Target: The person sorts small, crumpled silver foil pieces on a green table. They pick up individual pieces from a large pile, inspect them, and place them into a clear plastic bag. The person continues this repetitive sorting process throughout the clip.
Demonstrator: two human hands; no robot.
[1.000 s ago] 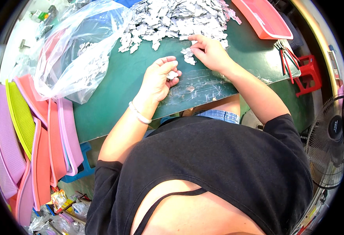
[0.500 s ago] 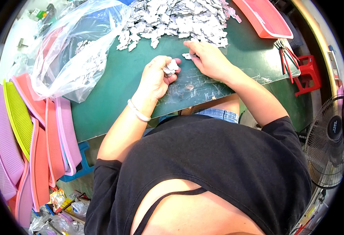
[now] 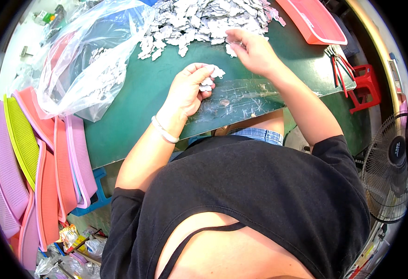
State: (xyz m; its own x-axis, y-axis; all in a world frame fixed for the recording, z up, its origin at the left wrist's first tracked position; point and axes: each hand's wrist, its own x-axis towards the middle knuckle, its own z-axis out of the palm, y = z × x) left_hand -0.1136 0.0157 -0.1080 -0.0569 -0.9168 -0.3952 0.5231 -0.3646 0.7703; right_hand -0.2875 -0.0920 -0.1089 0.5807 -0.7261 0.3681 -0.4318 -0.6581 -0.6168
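My left hand [image 3: 185,90] is closed around a few small, flat silvery-white pieces [image 3: 205,84] with wavy outlines. One more such piece [image 3: 217,72] sticks out between its thumb and forefinger. At the near edge of a large heap of similar pieces [image 3: 204,21], my right hand [image 3: 255,52] hovers with thumb and forefinger apart. Just beside its thumb is a single loose piece [image 3: 231,50]; whether the fingers touch it I cannot tell. Both hands are over the green table [image 3: 139,102].
A clear plastic bag [image 3: 106,60] holding more pieces lies at the left. Nested plastic baskets [image 3: 48,162] stand left of the table. A red tray [image 3: 313,23] and red-handled pliers [image 3: 338,67] are at the right, near a red stool [image 3: 365,88] and a fan [image 3: 390,167].
My right hand has moved farther away, up to the heap's edge, and its fingers have parted. A piece now shows between my left thumb and forefinger.
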